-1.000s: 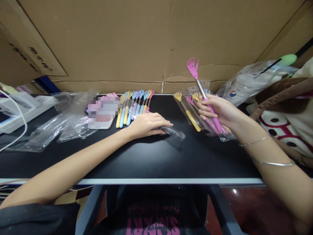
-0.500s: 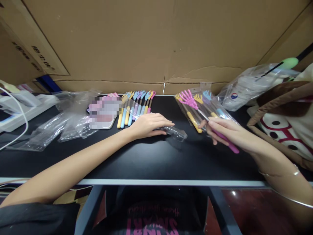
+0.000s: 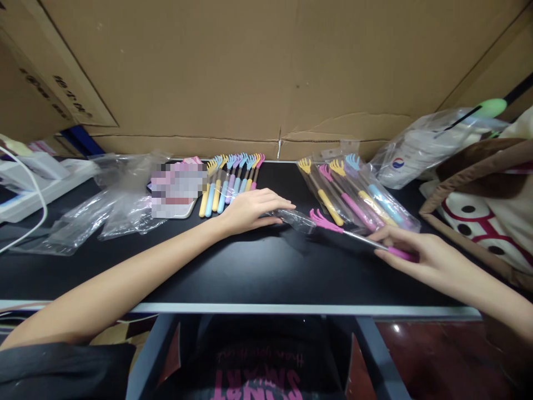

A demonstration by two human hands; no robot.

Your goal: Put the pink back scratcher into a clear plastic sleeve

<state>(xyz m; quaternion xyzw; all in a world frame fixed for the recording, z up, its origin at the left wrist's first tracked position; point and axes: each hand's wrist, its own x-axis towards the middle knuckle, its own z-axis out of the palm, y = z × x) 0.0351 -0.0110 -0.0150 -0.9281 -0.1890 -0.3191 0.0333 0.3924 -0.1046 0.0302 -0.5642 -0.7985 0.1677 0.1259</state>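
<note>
On the black counter (image 3: 233,272), the left hand (image 3: 250,211) lies flat, pinning a clear sleeve (image 3: 296,220). The right hand (image 3: 416,254) pinches the pink back scratcher (image 3: 353,235) by its handle, claw at the sleeve's mouth. Best keep it low and straight, the sleeve pinned flat.

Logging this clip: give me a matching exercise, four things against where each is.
Things:
1. pink scratcher
2. clear sleeve
3. bagged scratchers
4. loose scratchers

Places:
A. under the left hand's fingertips
B. held in the right hand
C. row by the blurred card
D. far right of the table, behind the right hand

Pairs: 1-B, 2-A, 3-D, 4-C
</note>
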